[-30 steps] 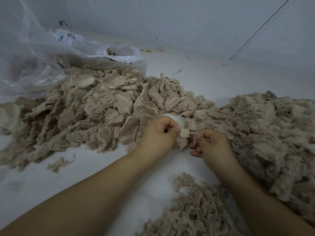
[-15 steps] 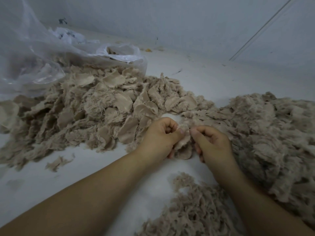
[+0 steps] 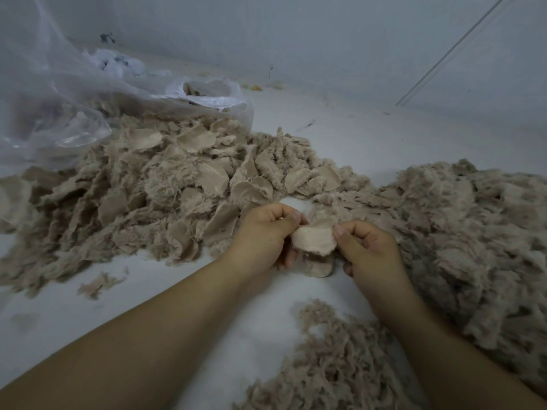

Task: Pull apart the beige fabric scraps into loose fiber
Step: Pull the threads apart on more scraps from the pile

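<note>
While pinched between both hands (image 3: 313,247), scrap (image 3: 314,240) lengthwise left-right.

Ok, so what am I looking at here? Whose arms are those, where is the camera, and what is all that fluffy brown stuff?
Those are a person's own two arms. The camera sits on the person's head and looks forward and down, so you see what they see. There is only this one view.

The left hand and the right hand each pinch one side of a small beige fabric scrap, ready to pull it apart.

On the white surface lie three heaps. On the left is a pile of scraps, flat torn pieces, spilling from a clear plastic bag. On the right is a big pile of loose fiber, fluffy like wool. A smaller fluffy heap lies between the arms, close to the person.

A pale wall stands behind.
</note>
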`<control>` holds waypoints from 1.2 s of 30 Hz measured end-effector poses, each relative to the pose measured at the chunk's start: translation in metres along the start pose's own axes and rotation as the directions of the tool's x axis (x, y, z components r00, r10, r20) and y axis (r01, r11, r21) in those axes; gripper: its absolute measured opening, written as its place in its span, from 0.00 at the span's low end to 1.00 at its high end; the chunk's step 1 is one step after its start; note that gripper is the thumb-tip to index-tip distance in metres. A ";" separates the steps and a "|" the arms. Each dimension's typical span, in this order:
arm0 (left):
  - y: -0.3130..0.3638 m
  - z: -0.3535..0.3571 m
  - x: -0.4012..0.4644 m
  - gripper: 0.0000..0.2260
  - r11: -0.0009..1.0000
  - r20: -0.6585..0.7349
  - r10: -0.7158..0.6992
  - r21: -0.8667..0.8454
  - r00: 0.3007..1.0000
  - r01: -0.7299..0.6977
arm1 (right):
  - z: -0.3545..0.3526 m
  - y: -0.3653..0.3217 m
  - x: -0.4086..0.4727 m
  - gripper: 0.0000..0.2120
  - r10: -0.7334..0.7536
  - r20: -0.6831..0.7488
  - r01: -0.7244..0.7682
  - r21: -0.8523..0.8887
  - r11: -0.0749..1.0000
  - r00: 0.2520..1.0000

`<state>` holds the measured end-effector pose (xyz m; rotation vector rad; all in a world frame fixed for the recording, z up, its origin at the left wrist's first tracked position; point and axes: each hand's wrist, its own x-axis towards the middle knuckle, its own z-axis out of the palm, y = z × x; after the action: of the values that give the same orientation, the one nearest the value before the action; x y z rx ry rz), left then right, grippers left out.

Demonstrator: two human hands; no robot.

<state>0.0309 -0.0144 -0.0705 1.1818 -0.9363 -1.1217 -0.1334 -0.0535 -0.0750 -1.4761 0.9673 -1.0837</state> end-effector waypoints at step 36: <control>0.017 0.021 -0.024 0.13 0.006 0.325 0.264 0.941 0.908 -0.338 | 0.001 0.002 0.000 0.14 -0.046 0.020 0.047 -0.043 0.998 0.999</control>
<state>0.0087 0.0049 -0.0502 1.8704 -2.0854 0.1145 -0.1327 -0.0535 -0.0767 -1.5482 0.9523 -1.0868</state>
